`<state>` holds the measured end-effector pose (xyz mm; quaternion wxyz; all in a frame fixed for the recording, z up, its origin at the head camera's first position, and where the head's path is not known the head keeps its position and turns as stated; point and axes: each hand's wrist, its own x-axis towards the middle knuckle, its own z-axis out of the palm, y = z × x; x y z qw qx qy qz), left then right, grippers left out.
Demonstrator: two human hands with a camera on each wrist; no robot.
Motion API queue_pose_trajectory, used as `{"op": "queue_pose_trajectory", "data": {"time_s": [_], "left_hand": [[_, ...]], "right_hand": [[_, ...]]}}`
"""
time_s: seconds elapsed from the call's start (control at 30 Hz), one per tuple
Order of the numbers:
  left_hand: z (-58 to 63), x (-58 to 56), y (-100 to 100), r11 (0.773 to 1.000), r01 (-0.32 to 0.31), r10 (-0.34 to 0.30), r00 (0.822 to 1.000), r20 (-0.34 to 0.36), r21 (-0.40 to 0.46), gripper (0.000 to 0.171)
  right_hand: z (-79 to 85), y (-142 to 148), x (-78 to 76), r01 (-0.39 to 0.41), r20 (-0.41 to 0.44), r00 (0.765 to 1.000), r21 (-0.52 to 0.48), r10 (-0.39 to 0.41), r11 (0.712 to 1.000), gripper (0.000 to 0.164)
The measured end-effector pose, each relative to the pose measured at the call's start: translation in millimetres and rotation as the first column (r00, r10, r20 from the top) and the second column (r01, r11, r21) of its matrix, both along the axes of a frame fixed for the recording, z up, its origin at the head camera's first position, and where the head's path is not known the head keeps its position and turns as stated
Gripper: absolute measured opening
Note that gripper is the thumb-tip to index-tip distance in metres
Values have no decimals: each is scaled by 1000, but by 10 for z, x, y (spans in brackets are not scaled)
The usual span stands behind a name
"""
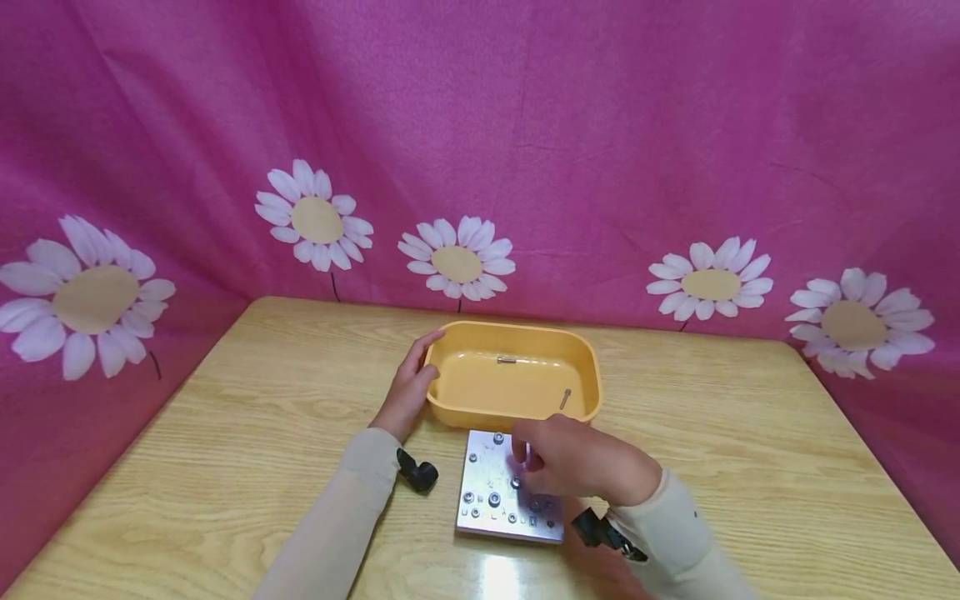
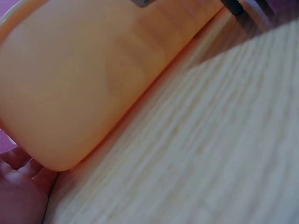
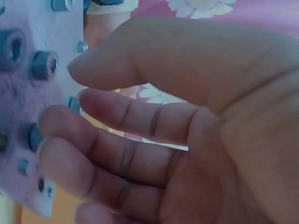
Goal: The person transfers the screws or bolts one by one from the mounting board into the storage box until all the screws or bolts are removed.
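resting spread left hand (image 1: 407,393) against yellow tray (image 1: 480,390) with two screws (image 1: 506,360) inside; curving right hand (image 1: 588,462) loosely, with thumb apart, over bolt-dotted metal plate (image 1: 484,476), perhaps touching it.

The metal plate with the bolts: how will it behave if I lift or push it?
The metal plate is probably heavy for its size, since it looks like solid metal. Its straight edges suggest stiffness; its flat, broad shape makes rolling or tipping unlikely.
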<state>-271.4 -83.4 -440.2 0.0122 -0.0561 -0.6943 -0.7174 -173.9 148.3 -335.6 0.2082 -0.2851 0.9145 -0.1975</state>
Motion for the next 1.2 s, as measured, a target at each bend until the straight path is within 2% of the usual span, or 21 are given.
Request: {"op": "queue_pose_trajectory", "data": {"time_s": [0.13,0.27,0.53,0.77,0.87,1.0,1.03,1.1,1.2], "left_hand": [[-6,-12,3,1000,-16,17,1000,12,-17,60],[-14,-24,7,1000,-22,22,1000,7,-22,60],[-24,-28,10,999,-24,24,1000,7,-30,60],[-18,-20,-3,1000,-17,17,1000,2,-22,61],[73,35,-9,1000,0,1,1000,16,-30,61],[96,33,-17,1000,14,-14,999,30,-26,61],[90,35,-15,999,10,-9,1000,28,-30,61],[3,-22,-20,1000,2,-1,1000,22,-29,61],[-25,-28,-11,999,-15,15,1000,9,-37,60]], "right_hand": [[-18,-54,29,14,39,999,19,-15,1000,18],[-34,-87,47,19,33,999,32,-20,999,19],[-60,-120,66,-3,-20,1000,73,4,997,20],[-104,-152,73,-38,-69,997,52,42,998,20],[-122,-165,77,-45,-93,994,77,52,996,21],[-129,-179,93,-40,-114,992,99,51,994,21],[-128,-179,98,-40,-122,991,99,52,994,22],[-126,-179,106,-42,-136,989,95,55,995,22],[-121,-179,111,-42,-143,988,92,55,995,22]]}}
